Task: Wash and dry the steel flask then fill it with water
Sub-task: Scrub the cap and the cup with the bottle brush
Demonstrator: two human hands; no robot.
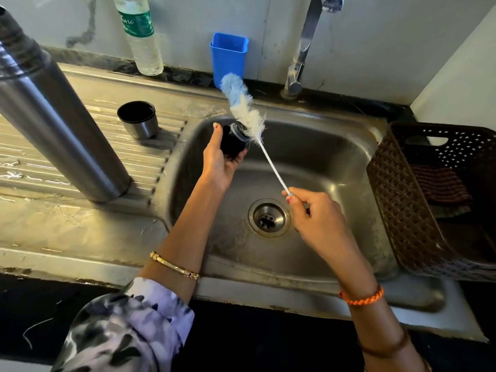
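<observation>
The tall steel flask stands upright on the ribbed draining board at the left, its mouth out of frame. Its steel cup lid sits open side up on the board beside the basin. Over the sink, my left hand grips the flask's black stopper, grey threaded end toward the brush. My right hand pinches the thin white handle of a bottle brush, whose blue-and-white bristles lie against the stopper's end.
The steel sink has a drain under my right hand and a tap behind. A blue plastic holder and a plastic water bottle stand at the back. A brown basket with a cloth sits at right.
</observation>
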